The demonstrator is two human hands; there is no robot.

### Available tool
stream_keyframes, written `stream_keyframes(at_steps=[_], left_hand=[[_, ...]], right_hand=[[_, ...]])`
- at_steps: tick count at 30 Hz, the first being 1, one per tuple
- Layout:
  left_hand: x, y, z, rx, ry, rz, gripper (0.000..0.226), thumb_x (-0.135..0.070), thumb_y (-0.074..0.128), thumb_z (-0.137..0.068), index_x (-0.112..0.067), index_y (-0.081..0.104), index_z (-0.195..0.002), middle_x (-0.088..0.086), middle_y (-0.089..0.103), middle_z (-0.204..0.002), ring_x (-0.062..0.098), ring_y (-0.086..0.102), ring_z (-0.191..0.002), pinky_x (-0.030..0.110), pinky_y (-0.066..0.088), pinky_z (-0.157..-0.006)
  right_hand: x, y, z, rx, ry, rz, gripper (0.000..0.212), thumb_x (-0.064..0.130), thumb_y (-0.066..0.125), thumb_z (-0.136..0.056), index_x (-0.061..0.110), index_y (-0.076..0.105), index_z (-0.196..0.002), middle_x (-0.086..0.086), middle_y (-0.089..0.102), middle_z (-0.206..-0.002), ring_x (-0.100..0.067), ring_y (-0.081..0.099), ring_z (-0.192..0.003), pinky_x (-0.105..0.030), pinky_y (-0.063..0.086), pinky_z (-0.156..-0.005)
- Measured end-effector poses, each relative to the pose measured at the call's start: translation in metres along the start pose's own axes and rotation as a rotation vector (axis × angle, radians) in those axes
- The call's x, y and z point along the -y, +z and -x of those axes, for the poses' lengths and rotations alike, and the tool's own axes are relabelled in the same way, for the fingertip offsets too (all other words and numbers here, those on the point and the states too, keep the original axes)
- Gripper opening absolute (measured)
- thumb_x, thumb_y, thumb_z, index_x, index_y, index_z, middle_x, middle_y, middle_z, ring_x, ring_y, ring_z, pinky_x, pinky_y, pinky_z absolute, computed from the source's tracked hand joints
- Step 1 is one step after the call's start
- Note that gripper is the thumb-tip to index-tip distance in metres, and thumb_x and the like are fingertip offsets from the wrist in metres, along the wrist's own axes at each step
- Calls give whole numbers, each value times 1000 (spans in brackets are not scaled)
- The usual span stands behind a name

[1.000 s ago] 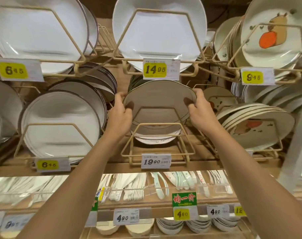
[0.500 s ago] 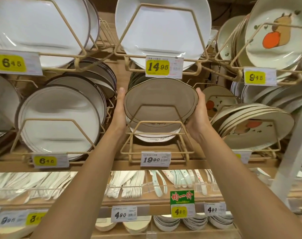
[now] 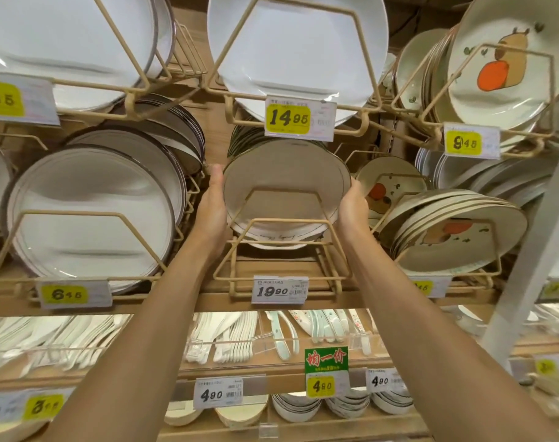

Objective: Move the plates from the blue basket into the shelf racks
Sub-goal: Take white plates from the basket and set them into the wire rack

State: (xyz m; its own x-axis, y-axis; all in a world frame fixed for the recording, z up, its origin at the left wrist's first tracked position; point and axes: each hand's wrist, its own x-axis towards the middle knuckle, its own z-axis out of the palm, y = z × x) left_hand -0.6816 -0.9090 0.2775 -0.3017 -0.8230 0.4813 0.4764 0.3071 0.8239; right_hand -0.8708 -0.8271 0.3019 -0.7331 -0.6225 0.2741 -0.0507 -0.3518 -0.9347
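Head view: a person's left hand point(image 3: 210, 205) lays straight, close-set fingers point(image 3: 215, 177) flat against the left rim of a beige plate point(image 3: 284, 173). The right hand point(image 3: 352, 208) cups the right rim, its fingers curled behind the plate and mostly hidden. Between the fingers, the plate leans upright inside the middle wire rack point(image 3: 287, 220), resting on stacked plates point(image 3: 278, 241). A 19.90 price tag point(image 3: 279, 290) hangs below the fingers, and cartoon-printed plates point(image 3: 457, 232) lie just right of them.

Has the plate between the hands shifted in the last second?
No. The plate sits as before: top edge just under the 14.95 tag, lower part behind the front wire of the rack.
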Motion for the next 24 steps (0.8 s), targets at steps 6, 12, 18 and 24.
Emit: stream_keyframes(at_steps=[6, 12, 18, 24], left_hand=[[8, 1, -9, -88, 34, -70, 36, -46, 34, -96, -36, 63, -114, -2, 68, -121, 14, 62, -116, 44, 43, -107], [6, 7, -26, -151, -36, -299, 54, -46, 20, -103, -21, 29, -150, 4, 35, -153, 19, 32, -141, 44, 23, -118], [12, 4, -18, -140, -39, -424, 53, -45, 13, -104, -23, 21, -151, 4, 29, -155, 21, 27, -142, 29, 20, -104], [7, 1, 19, -88, -141, -480, 55, -48, 15, -103, -22, 24, -151, 2, 37, -152, 20, 36, -138, 43, 26, -116]], right_hand=[[-7, 1, -2, -1, -14, 51, 52, 46, 25, -103, 16, 52, -137, -6, 59, -132, -20, 54, -122, -22, 40, -93], [-8, 10, -13, 61, -144, 342, 59, 49, 14, -103, 17, 36, -147, -5, 43, -148, -21, 36, -139, -21, 21, -97], [-11, 9, -16, 92, -122, 329, 60, 51, 15, -103, 16, 40, -145, -5, 49, -143, -20, 42, -134, -20, 25, -96], [-5, -7, 16, 80, -82, 373, 64, 55, 15, -100, 17, 34, -148, -4, 43, -147, -22, 37, -137, -34, 27, -106]])
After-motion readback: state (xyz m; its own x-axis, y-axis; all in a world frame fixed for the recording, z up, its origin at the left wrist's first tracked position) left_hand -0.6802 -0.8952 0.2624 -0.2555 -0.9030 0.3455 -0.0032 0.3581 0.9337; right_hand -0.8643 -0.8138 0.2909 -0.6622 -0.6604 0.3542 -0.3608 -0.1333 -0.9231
